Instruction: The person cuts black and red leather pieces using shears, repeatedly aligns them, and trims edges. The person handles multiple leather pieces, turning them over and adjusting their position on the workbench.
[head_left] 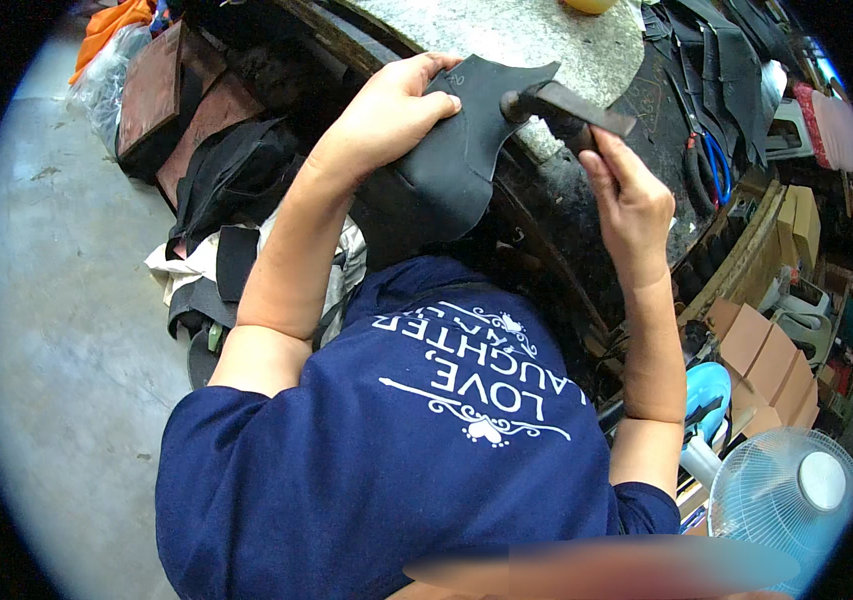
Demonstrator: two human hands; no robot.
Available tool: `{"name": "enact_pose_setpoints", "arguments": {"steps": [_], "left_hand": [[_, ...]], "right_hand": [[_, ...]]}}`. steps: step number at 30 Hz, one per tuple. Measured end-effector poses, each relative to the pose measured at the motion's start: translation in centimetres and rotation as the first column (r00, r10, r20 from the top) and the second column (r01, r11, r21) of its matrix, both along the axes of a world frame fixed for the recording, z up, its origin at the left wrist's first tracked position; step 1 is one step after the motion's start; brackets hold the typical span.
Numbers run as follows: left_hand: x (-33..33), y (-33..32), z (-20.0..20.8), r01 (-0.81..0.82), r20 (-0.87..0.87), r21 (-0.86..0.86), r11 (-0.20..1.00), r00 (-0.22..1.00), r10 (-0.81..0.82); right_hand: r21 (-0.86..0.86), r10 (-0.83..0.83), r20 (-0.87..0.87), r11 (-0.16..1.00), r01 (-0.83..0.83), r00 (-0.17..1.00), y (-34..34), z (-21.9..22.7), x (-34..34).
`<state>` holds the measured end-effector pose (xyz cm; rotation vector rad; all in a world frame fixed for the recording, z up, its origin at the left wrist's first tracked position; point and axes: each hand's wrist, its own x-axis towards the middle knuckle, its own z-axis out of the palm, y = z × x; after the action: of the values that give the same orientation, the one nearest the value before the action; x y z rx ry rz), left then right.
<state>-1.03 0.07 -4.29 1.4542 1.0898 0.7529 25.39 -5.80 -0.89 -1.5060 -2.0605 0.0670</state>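
Note:
My left hand [386,112] pinches a black shoe-upper piece [449,175] by its upper left edge, thumb on top and fingers curled behind. The piece is smooth and curved, with pale marks near its top, and hangs over the table's near edge. In my right hand [631,200] is a hammer [581,107], gripped close to its dark metal head. Its round face meets or nearly meets the right edge of the piece; I cannot tell if they touch. Most of the hammer's handle is hidden by my fingers.
A pale stone slab [516,40] lies on the dark worktable [636,110]. Scissors with blue handles [716,165] and black cut pieces [731,80] sit at the right. A fan [781,490] and cardboard boxes [766,365] stand right; reddish-brown boards [151,95] and dark cloth [231,170] lie left.

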Motion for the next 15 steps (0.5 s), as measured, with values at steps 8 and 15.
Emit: {"name": "enact_pose_setpoints", "arguments": {"steps": [8,15], "left_hand": [[-2.2,-0.7,2.6,-0.218,0.566,-0.08,0.973,0.793,0.224],[-1.7,-0.3,4.1,-0.344,0.869,-0.242,0.907,0.338,0.36]], "right_hand": [[0.113,-0.09,-0.076,0.989,0.098,0.993,-1.6,-1.0,6.1],[-0.01,0.166,-0.142,0.986,-0.169,0.976,-1.3,1.0,4.1]]}}
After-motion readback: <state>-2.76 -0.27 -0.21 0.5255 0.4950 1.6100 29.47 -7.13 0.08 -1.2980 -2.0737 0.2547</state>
